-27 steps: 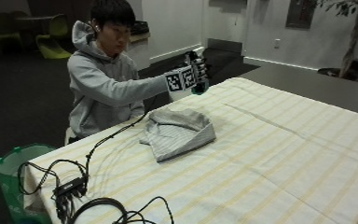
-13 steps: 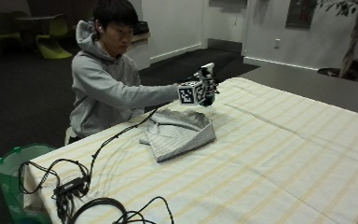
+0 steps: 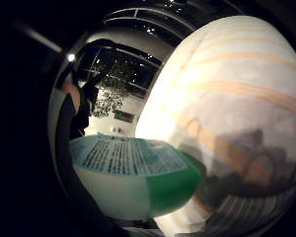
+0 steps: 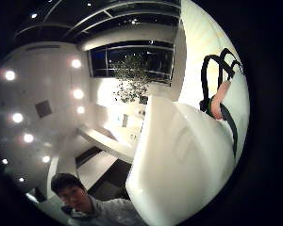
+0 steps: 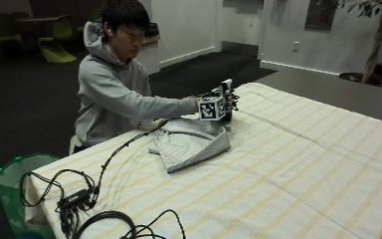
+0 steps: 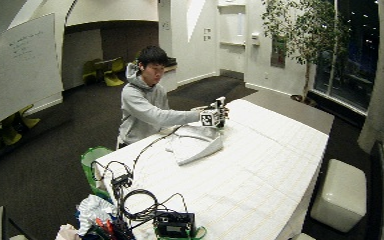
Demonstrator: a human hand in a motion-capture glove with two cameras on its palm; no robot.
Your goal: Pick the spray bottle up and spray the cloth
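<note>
A person sits at the far left of the table. The gloved right hand (image 5: 219,105) grips a spray bottle (image 5: 227,89) with a white head and a green base, held upright and low over the tablecloth just beyond the cloth's far corner. The cloth (image 5: 188,141) is a folded grey striped garment lying flat near the person. In the little finger side palm view the bottle's label and green base (image 3: 133,173) fill the foreground, and the striped cloth (image 3: 246,217) lies beside it. Much of the thumb side palm view is taken up by the white spray head (image 4: 179,160), with a fingertip (image 4: 219,99) beyond it.
A cream tablecloth with yellow stripes (image 5: 310,169) covers the table. Black cables and a small box (image 5: 78,199) lie at the near left corner. A green bin (image 5: 12,174) stands on the floor by that corner. The bare hand is hidden behind the right arm.
The gloved hand has carried the bottle from a raised position down and to the right. It now stands low by the cloth's far corner. The cloth has not moved.
</note>
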